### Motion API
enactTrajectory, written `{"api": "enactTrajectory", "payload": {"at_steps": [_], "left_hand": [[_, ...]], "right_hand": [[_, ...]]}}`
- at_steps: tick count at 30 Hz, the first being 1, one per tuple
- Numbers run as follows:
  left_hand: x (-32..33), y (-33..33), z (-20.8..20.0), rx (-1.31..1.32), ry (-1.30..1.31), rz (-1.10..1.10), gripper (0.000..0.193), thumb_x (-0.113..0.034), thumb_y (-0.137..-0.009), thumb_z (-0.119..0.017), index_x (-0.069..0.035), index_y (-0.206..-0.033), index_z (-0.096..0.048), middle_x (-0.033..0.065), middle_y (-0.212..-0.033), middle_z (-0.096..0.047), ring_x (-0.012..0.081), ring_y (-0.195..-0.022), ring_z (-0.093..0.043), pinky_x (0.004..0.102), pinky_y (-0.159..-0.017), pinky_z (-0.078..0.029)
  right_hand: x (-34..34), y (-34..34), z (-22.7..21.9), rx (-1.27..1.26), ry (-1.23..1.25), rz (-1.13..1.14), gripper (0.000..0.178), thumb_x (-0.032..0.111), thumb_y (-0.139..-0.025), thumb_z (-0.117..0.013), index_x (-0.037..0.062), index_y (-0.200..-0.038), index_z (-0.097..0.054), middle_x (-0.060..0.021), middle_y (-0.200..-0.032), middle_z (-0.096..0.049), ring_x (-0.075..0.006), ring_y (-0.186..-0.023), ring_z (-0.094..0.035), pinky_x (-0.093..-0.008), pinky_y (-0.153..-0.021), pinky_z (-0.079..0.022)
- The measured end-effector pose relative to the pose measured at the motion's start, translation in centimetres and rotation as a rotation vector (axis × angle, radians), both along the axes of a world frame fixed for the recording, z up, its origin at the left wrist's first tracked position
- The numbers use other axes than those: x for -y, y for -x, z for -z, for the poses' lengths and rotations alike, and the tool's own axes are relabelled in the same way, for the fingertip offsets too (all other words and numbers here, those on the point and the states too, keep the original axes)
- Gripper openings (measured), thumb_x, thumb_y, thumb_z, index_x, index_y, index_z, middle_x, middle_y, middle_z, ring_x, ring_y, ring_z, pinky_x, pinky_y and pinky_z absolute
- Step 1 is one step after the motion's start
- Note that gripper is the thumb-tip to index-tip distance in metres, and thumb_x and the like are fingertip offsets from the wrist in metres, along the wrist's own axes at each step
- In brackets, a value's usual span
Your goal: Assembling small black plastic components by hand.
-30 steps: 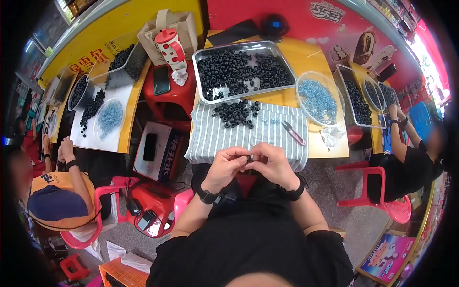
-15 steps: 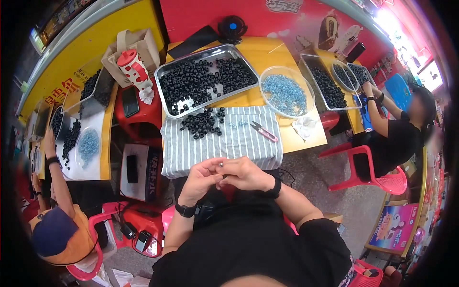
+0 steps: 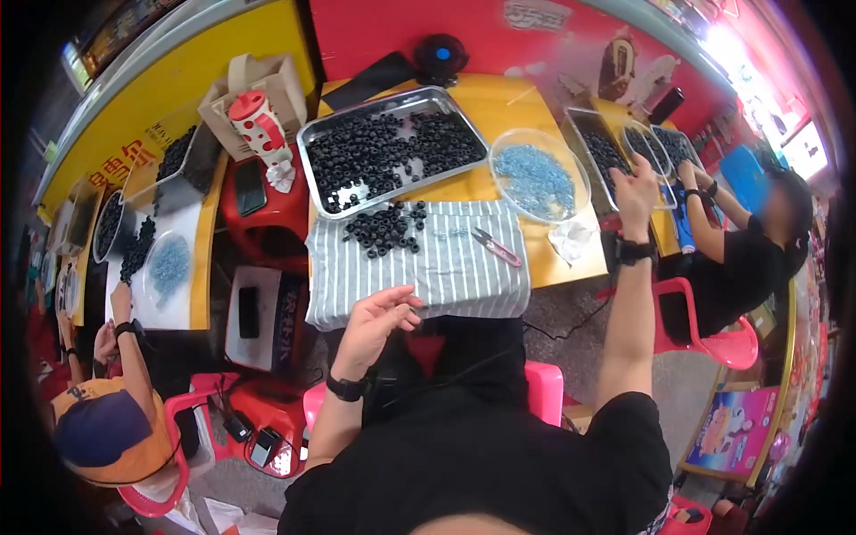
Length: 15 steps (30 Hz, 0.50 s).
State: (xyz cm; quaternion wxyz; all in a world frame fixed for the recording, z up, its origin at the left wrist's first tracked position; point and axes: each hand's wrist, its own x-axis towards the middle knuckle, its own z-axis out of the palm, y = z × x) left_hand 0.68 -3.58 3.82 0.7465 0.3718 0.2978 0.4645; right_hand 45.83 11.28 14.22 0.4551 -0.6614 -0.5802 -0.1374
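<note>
My left hand (image 3: 376, 328) hovers by the front edge of a grey-and-white striped cloth (image 3: 357, 281), its fingers loosely curled and apart with nothing visible in them. Stretched far out to the right, my right hand (image 3: 637, 193) is over the near side of a clear bin (image 3: 590, 147) of black bead-like pieces, thumb and forefinger apart. On the cloth lie a heap of black ring-shaped pieces (image 3: 385, 229), several small clear-blue bits (image 3: 450, 234) and thread snips (image 3: 496, 247) with pink handles. Behind the cloth stand a metal tray (image 3: 333, 210) of black pieces and a clear round tub (image 3: 584, 192) of pale blue bits.
Crumpled tissue (image 3: 571, 241) lies right of the cloth. A small black fan (image 3: 441, 58) stands at the back. On the left, a red stool (image 3: 239, 227) carries a phone and a spotted cup (image 3: 259, 125). One co-worker (image 3: 758, 241) sits right, another (image 3: 116, 428) left.
My hands, together over the cloth's front edge before, have parted. The right one has swung out to the right over the clear bin; the left stays near the cloth. The left co-worker's arms have moved nearer.
</note>
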Motion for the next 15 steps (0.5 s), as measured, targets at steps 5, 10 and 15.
{"api": "enactTrajectory", "payload": {"at_steps": [5,10,15], "left_hand": [[-0.3,-0.4,0.9,-0.036,0.072,-0.049,0.031,-0.005,-0.094,-0.056,0.005,-0.123,-0.056,0.0166,-0.109,-0.065,0.0166,-0.086,-0.067,0.0242,-0.072,-0.053],[-0.3,-0.1,0.5,-0.043,0.074,-0.074,0.029,-0.007,-0.094,-0.058,0.005,-0.120,-0.058,0.0137,-0.105,-0.067,0.0147,-0.083,-0.066,0.0233,-0.070,-0.052],[0.0,0.5,0.6,-0.025,0.084,-0.119,0.028,-0.009,-0.094,-0.059,0.004,-0.118,-0.060,0.0117,-0.101,-0.068,0.0124,-0.080,-0.064,0.0229,-0.068,-0.052]], "right_hand": [[2.1,8.2,2.0,-0.219,0.263,-0.402,0.029,0.004,-0.076,-0.071,-0.0008,-0.104,-0.064,-0.0112,-0.091,-0.061,-0.0172,-0.071,-0.061,-0.0297,-0.065,-0.051],[5.4,20.5,5.5,-0.190,0.545,-0.856,0.023,0.002,-0.076,-0.070,0.0034,-0.099,-0.066,-0.0085,-0.087,-0.060,-0.0196,-0.073,-0.062,-0.0314,-0.062,-0.049],[2.6,26.0,7.6,0.187,0.453,-0.772,0.013,0.006,-0.076,-0.065,0.0031,-0.088,-0.063,-0.0157,-0.084,-0.058,-0.0354,-0.077,-0.062,-0.0450,-0.066,-0.049]]}}
